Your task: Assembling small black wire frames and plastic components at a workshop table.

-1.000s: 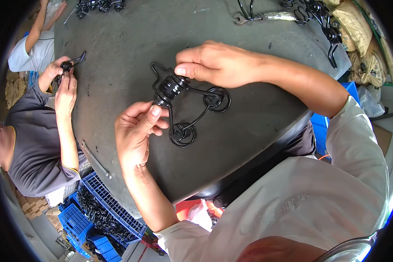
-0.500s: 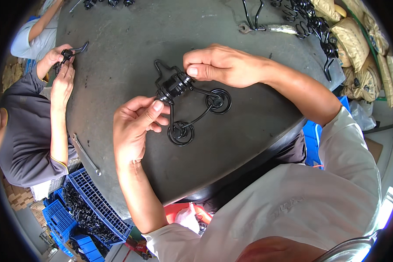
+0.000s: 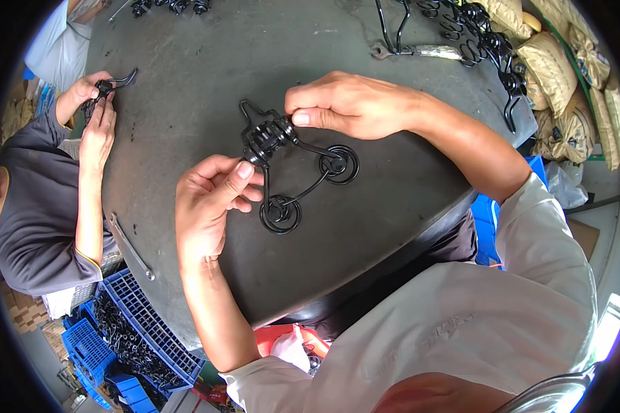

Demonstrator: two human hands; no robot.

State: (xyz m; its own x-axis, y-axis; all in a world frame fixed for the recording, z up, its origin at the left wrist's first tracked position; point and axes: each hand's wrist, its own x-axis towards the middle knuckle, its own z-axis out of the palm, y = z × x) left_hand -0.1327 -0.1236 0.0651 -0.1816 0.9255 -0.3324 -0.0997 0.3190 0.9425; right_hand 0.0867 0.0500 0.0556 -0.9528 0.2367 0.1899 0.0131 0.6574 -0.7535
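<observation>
Between my two hands, just above the dark tabletop [image 3: 365, 220], is a black bicycle saddle spring frame [image 3: 313, 182]. Bent wire runs through a ribbed clamp [image 3: 267, 141] in its middle, and two round coils hang on the near side. My left hand [image 3: 213, 193] pinches the clamp's left end between thumb and fingers. At the opposite end, the thumb and curled fingers of my right hand [image 3: 348, 107] grip the clamp's tip. What lies under the right fingertips is hidden.
An open-end wrench [image 3: 129, 248] lies along the left edge, another wrench [image 3: 420, 51] at the far right beside black spring frames [image 3: 486, 34]. A co-worker's hands [image 3: 96, 110] hold a similar part at left. Blue crates [image 3: 148, 323] stand below; brown sacks [image 3: 554, 65] sit beyond the right edge.
The clamp has turned slightly in my fingers, showing its ribbed side differently. Both hands keep their grip. The whole view has shifted a little.
</observation>
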